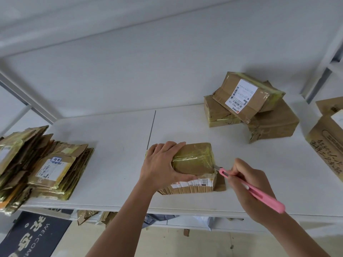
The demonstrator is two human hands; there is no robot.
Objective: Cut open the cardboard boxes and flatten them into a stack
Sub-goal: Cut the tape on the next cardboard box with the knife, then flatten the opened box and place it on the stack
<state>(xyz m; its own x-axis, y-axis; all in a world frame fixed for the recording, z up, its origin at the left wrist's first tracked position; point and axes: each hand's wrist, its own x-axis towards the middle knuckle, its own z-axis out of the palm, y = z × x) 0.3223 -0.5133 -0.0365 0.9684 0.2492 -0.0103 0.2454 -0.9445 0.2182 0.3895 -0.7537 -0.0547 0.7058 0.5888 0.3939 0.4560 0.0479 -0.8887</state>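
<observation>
white table [115, 164]: left hand [161, 167] grips taped box [194, 160]; right hand [248, 184] pinches pink knife [254, 191].

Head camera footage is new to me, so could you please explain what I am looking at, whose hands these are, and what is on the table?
There is no machine here: a person wears one wide-angle camera on the head, looking down at their own bare hands. The left hand grips a taped cardboard box to steady it on the white table. The right hand holds a pink utility knife, its blade at the box's right edge. On the left lies a stack of flattened boxes. At the back right sit sealed boxes, piled together, the top one tilted. Another box shows at the right edge, cut off by the frame.
</observation>
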